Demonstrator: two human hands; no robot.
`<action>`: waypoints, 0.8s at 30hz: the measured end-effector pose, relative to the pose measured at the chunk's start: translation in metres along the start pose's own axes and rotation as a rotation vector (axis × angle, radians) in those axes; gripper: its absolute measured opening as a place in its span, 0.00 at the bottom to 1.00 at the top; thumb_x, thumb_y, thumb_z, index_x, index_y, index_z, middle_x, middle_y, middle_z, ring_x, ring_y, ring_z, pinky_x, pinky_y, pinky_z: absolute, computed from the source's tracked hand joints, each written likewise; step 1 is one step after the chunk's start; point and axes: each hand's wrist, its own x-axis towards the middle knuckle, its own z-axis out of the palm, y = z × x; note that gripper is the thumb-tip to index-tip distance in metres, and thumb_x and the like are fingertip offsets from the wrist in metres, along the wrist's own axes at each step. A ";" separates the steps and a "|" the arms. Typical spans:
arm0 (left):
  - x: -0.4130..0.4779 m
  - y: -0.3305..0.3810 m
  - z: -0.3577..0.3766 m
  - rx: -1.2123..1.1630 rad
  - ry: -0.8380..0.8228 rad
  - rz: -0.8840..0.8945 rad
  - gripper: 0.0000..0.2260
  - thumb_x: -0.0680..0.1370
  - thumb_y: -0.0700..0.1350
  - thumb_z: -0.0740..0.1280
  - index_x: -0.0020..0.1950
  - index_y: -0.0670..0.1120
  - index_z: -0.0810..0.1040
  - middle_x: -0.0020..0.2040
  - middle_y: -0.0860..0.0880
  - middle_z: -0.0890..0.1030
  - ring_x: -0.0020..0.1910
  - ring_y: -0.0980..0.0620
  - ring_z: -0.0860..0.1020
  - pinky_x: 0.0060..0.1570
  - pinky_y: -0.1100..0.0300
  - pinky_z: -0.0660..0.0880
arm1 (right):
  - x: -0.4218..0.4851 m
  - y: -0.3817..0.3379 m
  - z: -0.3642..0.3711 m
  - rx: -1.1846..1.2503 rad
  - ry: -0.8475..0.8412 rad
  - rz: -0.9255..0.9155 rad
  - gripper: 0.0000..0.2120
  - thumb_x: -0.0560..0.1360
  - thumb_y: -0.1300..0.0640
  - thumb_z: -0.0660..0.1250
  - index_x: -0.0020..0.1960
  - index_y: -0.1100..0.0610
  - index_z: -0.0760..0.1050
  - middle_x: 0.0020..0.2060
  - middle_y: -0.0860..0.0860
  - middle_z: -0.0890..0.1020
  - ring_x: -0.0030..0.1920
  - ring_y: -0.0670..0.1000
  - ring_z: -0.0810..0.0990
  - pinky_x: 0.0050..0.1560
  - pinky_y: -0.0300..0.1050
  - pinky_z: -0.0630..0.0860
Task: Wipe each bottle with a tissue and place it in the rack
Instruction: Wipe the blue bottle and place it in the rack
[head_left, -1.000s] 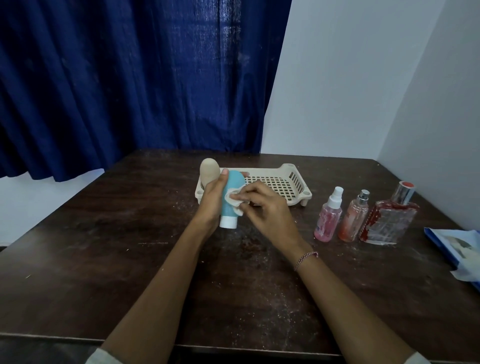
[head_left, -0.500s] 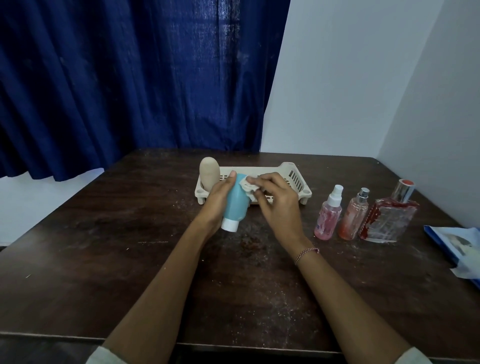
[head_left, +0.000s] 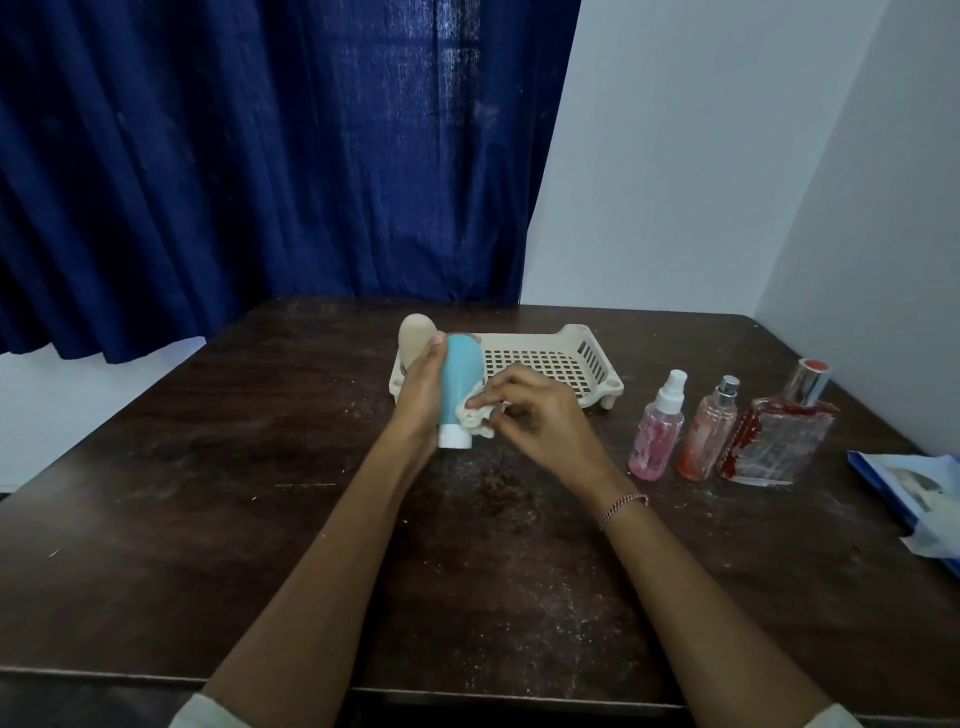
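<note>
Framed by a dark blue curtain and seated at a scuffed brown desk. Keeps a cream slotted rack at the far middle of the desk. Leaves an opened tissue pack near the right edge. Leaves three bottles in a row to the right of the rack: a square glass bottle, a slim perfume bottle and a pink spray bottle. Has one beige bottle standing at the rack's left end. Grips a blue bottle in the left hand, fingers curled round it, nearly upright with its white cap down, directly in front of the rack's left half. Pinches a crumpled white tissue in the right hand and presses it to the bottle's lower right side, near the cap. Appears to be mid-wipe on the second of five bottles, though whether the cap touches the desk cannot be told from this angle. Needs only a short carry away from the body for the placing: long axis already near vertical, rack just behind the left hand, slotted floor showing to the right of the beige bottle.
</note>
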 end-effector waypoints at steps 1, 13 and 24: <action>-0.001 0.000 0.001 0.001 -0.030 -0.039 0.17 0.82 0.54 0.54 0.49 0.47 0.79 0.42 0.45 0.79 0.39 0.50 0.78 0.41 0.55 0.75 | 0.000 0.001 -0.001 -0.017 0.034 0.011 0.11 0.70 0.69 0.69 0.50 0.59 0.82 0.45 0.50 0.78 0.47 0.44 0.77 0.48 0.38 0.77; -0.005 -0.004 0.004 0.164 -0.102 -0.071 0.14 0.81 0.54 0.57 0.50 0.48 0.78 0.40 0.49 0.81 0.35 0.54 0.79 0.33 0.61 0.76 | 0.002 0.005 -0.001 0.116 0.321 0.221 0.11 0.71 0.68 0.68 0.49 0.55 0.80 0.45 0.46 0.78 0.49 0.42 0.77 0.47 0.40 0.78; 0.002 0.002 -0.007 0.054 0.127 0.216 0.07 0.82 0.46 0.56 0.57 0.48 0.71 0.49 0.50 0.76 0.40 0.55 0.78 0.36 0.63 0.79 | -0.003 -0.007 0.014 0.339 0.084 0.244 0.10 0.69 0.67 0.72 0.50 0.60 0.81 0.47 0.53 0.80 0.47 0.45 0.80 0.47 0.37 0.78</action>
